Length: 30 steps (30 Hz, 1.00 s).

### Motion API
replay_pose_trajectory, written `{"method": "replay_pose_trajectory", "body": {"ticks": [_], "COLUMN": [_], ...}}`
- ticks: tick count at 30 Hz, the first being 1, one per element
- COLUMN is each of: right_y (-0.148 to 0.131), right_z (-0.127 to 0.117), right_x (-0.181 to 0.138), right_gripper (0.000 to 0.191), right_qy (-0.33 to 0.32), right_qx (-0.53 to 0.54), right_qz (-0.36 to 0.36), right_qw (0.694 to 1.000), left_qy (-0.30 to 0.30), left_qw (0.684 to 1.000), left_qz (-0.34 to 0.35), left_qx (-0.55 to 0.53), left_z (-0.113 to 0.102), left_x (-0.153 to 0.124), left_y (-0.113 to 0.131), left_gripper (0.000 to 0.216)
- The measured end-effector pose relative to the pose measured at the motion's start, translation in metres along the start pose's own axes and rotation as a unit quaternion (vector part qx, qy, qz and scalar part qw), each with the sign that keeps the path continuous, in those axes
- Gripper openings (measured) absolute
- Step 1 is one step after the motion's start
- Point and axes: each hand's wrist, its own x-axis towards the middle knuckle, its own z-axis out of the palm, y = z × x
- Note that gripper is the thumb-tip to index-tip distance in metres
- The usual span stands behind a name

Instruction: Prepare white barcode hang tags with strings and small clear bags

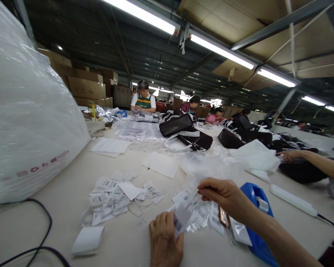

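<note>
My left hand (166, 239) rests on the table at the bottom centre, its fingers curled. A white barcode tag (182, 218) stands up between its thumb and fingers. Above and to the right, my right hand (221, 191) is raised with thumb and fingertips pinched together; what they hold, if anything, is too fine to make out. Beneath it lie several barcode tags (202, 211) in clear plastic, partly hidden by the hand and forearm. To the left is a loose pile of white tags with strings (108, 196). A small folded white stack (88, 240) sits nearer the front edge.
A blue tape dispenser (257, 222) stands beside my right forearm. A large plastic-wrapped bundle (30, 111) fills the left side. Black bags (186, 133) lie farther back. At right, a co-worker's hand (291, 155) touches a black bag. Black cables (41, 237) run at lower left.
</note>
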Motion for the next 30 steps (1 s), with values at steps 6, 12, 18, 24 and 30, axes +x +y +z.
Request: {"method": "replay_pose_trajectory", "body": {"ticks": [6, 12, 18, 24, 30], "right_y": [-0.019, -0.032, -0.037, -0.037, -0.022], "right_z": [-0.008, -0.009, -0.004, -0.008, -0.016], "right_x": [-0.005, -0.011, -0.016, -0.014, -0.008], "right_gripper": [0.013, 0.010, 0.011, 0.010, 0.011], "right_qy": [-0.010, -0.022, -0.022, 0.037, 0.133], "right_qx": [0.011, 0.051, 0.087, 0.109, 0.069], "right_qz": [-0.032, -0.037, -0.036, -0.020, 0.009], "right_qw": [0.999, 0.998, 0.995, 0.993, 0.989], "left_qy": [0.018, -0.031, 0.004, -0.140, -0.353], "left_qw": [0.999, 0.987, 0.968, 0.888, 0.654], "left_qz": [0.038, 0.115, 0.120, 0.081, -0.071], "left_qx": [-0.021, -0.112, -0.222, -0.430, -0.665], "left_z": [-0.002, 0.001, 0.005, 0.002, 0.005], "left_x": [-0.001, 0.000, -0.003, 0.000, -0.002], "left_y": [0.001, -0.012, -0.007, 0.000, 0.005], "left_gripper": [0.055, 0.076, 0.053, 0.025, 0.044]}}
